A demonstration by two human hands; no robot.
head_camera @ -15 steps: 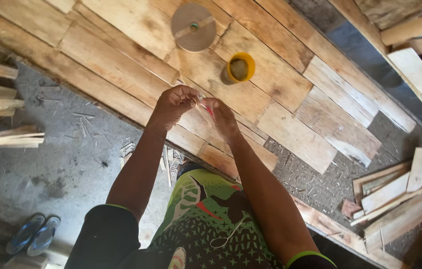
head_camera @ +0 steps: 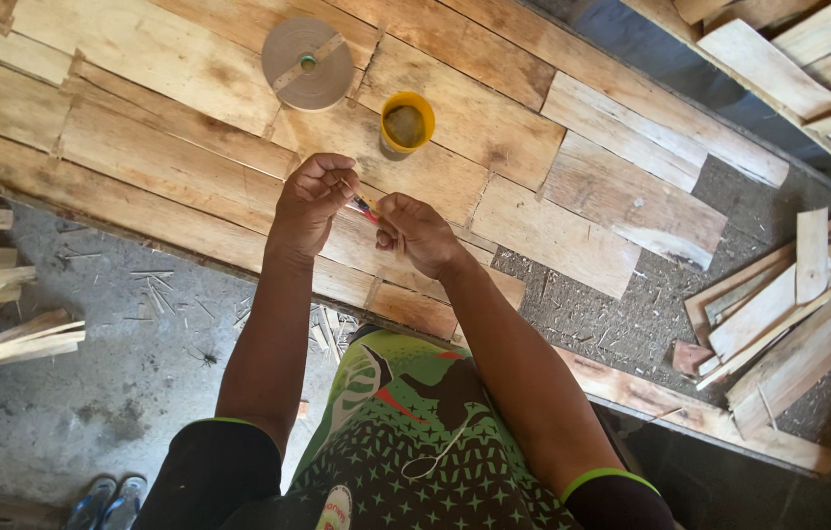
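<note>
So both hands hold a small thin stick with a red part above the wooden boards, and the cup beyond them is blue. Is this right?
Not quite: in the head view the cup is yellow, not blue. The rest holds: left hand and right hand pinch the small thin stick above the wooden boards.

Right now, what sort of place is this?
Probably a rough woodworking shop: a plank workbench, offcut boards stacked on a gritty floor, and both hands pinching a small red-tipped stick.

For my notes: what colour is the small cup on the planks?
Yellow cup, clearest in the head view.
</note>
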